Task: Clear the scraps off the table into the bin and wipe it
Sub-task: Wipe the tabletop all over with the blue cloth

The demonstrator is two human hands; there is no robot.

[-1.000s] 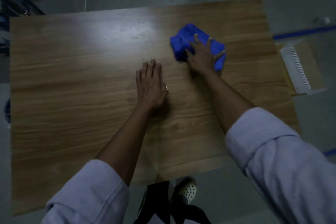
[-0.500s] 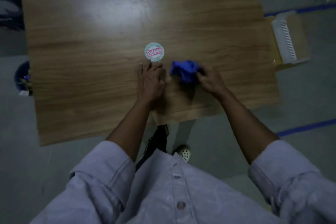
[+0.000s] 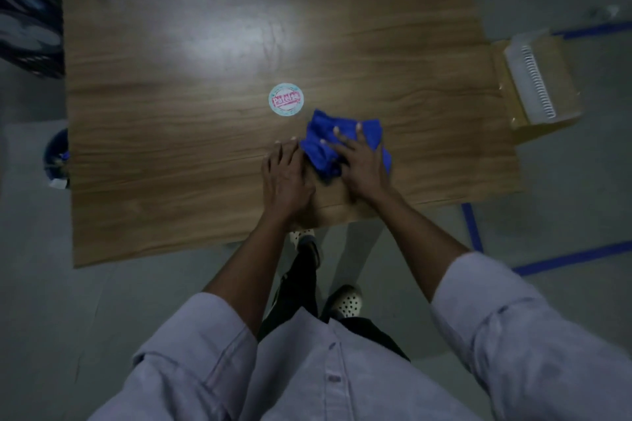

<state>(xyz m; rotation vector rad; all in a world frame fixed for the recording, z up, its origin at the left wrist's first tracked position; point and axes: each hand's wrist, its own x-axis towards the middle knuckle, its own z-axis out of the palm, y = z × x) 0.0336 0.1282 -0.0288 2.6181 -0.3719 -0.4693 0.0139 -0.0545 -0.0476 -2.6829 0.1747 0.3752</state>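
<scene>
Right hand [image 3: 362, 167], fingers spread flat, presses a blue cloth [image 3: 321, 128] onto the table [image 3: 164, 147] to wipe. Left hand [image 3: 285, 178] lies flat just beside the cloth, likely bracing. A round printed disc [image 3: 286, 100] sits just beyond the cloth.

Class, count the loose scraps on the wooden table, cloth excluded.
1: a round printed disc near the table's middle, just beyond the blue cloth. Others may hide under cloth, left hand or right hand.

Wooden table [image 3: 171, 147], round sticker [image 3: 286, 99], crumpled blue cloth [image 3: 319, 143]
</scene>
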